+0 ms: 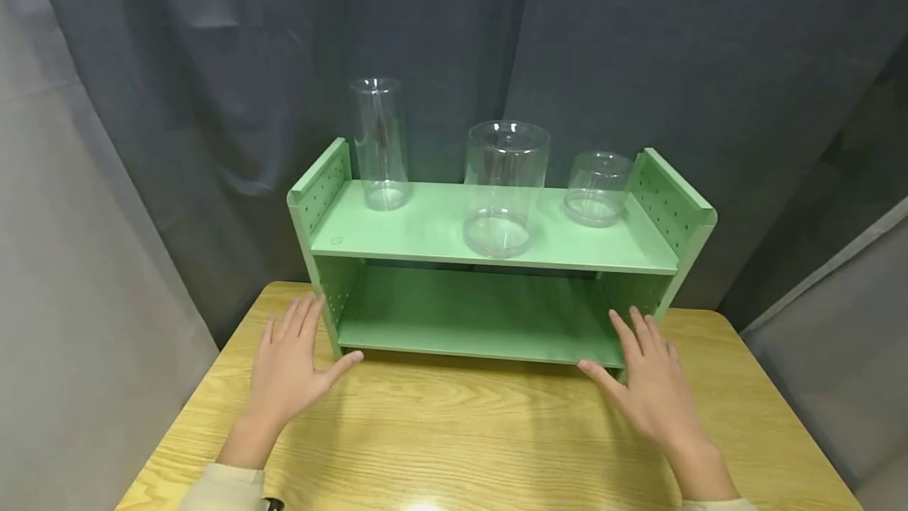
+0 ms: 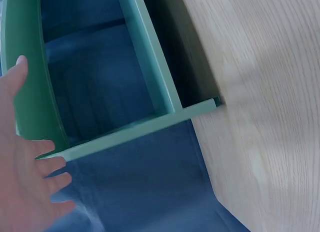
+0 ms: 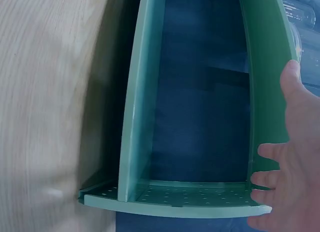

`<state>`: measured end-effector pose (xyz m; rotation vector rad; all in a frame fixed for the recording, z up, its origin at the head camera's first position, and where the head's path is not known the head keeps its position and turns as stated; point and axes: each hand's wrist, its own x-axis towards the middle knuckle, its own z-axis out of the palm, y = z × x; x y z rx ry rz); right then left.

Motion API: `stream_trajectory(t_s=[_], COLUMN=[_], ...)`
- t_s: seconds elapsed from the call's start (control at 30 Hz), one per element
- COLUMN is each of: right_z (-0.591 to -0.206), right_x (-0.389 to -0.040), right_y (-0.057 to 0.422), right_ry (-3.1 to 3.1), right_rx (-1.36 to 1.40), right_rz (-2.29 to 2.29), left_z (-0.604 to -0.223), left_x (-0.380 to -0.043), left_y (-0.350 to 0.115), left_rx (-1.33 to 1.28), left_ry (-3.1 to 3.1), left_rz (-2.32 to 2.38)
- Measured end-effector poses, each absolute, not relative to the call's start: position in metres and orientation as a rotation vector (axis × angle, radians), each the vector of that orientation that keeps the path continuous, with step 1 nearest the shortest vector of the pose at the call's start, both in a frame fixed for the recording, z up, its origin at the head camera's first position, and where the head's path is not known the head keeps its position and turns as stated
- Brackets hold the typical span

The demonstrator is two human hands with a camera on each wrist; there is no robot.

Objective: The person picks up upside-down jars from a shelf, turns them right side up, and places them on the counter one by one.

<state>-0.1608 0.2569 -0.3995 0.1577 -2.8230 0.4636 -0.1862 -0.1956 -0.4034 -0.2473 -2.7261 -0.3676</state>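
A green two-tier shelf stands on the wooden table. On its upper board are three clear containers: a tall narrow cylinder at left, a wide cylinder near the middle front, and a short one at right. My left hand is by the shelf's lower left side, fingers spread and holding nothing. By the lower right side is my right hand, likewise spread with nothing in it. Whether either hand touches the shelf I cannot tell.
The wooden table reaches forward beneath both arms. Dark curtains hang behind the shelf, and lighter grey cloth hangs at the left. The shelf's perforated side panels rise above its upper board.
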Motion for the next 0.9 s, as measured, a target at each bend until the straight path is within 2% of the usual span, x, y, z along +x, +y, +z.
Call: stream_trajectory(t_s=[0.2,0.67,0.9], right_z=[-0.389,-0.357,-0.338], right_x=[-0.163,-0.161,-0.16], right_y=[0.255,0.249,0.25], right_ry=[-2.755,-2.686,-2.667], right_rx=[0.219,0.376,0.407], right_rz=[0.501,0.489,0.389], left_z=[-0.402,-0.395,-0.402], left_x=[-0.196,-0.213,-0.227], left_y=[-0.208,-0.221,-0.228], left_rx=[-0.241,0.035,-0.055], left_ry=[-2.658,-2.801,-2.734], left_rz=[-0.514,-0.91,-1.095])
